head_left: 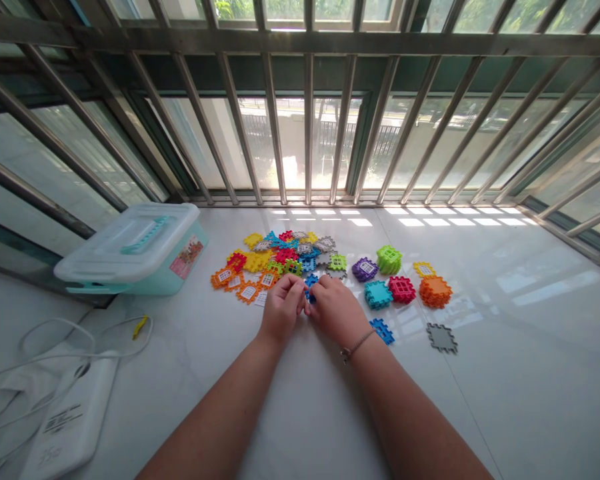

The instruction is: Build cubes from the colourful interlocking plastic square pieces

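Note:
My left hand (281,305) and my right hand (336,308) meet over the white floor, fingers curled together around small blue interlocking tiles (310,288). Just beyond them lies a loose pile of coloured plastic tiles (275,260) in orange, yellow, red, green, blue and grey. To the right stand assembled cubes: purple (365,269), green (389,259), teal (378,294), red (402,289) and orange (435,291). A flat blue tile (382,330) lies beside my right wrist, which wears a thin bracelet.
A teal storage box with a translucent lid (133,248) sits at the left. A white power bank with cables (73,420) lies at the lower left. A grey flat tile (441,337) rests at the right. Metal window bars (307,127) close off the far side.

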### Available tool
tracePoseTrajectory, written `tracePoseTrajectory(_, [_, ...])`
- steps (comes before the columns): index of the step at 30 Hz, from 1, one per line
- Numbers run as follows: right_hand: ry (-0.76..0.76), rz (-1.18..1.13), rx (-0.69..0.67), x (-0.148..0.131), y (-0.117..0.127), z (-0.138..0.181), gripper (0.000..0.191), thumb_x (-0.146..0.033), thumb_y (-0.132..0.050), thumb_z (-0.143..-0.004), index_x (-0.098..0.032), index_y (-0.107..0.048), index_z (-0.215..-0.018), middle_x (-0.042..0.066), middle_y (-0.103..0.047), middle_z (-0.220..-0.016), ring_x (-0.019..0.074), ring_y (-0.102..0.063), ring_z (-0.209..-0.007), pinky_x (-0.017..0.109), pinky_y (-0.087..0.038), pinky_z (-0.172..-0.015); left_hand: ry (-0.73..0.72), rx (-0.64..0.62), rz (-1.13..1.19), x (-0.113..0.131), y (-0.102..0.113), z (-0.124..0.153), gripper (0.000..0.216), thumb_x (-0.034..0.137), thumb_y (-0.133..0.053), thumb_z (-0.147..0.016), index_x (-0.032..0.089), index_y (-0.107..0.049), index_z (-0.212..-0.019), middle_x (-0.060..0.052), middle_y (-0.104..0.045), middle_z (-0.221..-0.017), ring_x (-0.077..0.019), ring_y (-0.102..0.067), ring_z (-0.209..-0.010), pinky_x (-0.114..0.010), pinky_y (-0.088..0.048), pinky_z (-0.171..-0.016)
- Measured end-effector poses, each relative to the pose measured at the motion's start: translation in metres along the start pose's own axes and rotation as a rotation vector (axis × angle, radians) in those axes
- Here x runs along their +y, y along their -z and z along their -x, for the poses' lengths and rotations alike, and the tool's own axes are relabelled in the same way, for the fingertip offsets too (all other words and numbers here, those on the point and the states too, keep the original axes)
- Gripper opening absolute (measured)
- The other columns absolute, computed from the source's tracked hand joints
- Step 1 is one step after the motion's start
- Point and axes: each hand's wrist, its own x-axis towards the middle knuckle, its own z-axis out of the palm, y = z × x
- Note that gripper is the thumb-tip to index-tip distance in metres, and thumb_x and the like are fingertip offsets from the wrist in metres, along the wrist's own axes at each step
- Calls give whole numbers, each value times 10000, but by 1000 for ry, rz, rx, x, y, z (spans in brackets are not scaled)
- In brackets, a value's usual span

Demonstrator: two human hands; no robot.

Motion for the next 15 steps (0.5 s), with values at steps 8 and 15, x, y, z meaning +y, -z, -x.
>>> tracePoseTrajectory(8, [-60,-47,32,4,3,5,272,-424,-706,-1019,-181,-716,-1142,122,-656,-1205,251,-636,-1077,329,-515,-930,-130,5,-437,5,-1,7,224,400,-667,-997,218,-667,-866,7,-623,-699,-158,-597,-624,-272,-480,-633])
tracePoseTrajectory(15, [15,-164,-46,3,13,12,193,-275,-714,-1002,-203,-696,-1181,88,-655,-1220,210,-656,-1089,285,-505,-946,-265,-39,-615,11,-7,13,136,299,-695,-958,231,-683,-842,-12,-664,-772,-185,-608,-718,-285,-461,-718])
